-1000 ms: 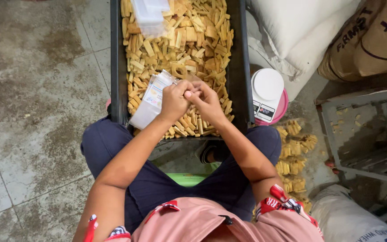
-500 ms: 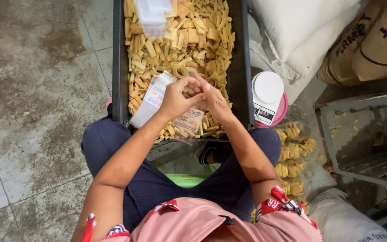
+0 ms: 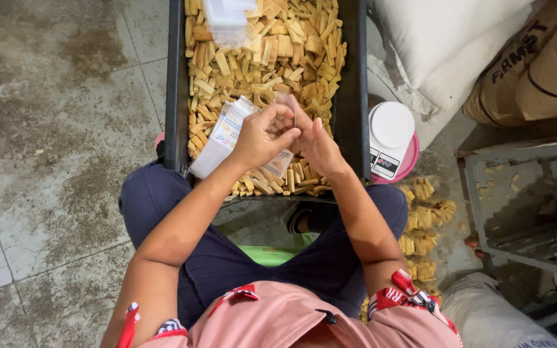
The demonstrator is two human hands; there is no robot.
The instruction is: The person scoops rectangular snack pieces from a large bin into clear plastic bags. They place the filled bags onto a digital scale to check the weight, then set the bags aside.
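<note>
Clear plastic bags [image 3: 224, 138], small stack, clamped in left hand [image 3: 262, 135], fingers curled closed around them. Right hand [image 3: 317, 143] touching left, fingertips pinching top bag's edge. Both hands hover over near end of black tray [image 3: 174, 96]. Tray full of tan biscuit sticks [image 3: 291, 51]; more bags [image 3: 225, 16] at far end. White scale [image 3: 389, 138] just right of tray, on floor.

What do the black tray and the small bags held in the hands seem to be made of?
Black tray: probably plastic or painted metal, with a smooth, dull finish; I cannot tell which. Small bags: thin clear plastic film, glossy and see-through, stacked flat under the left hand.
</note>
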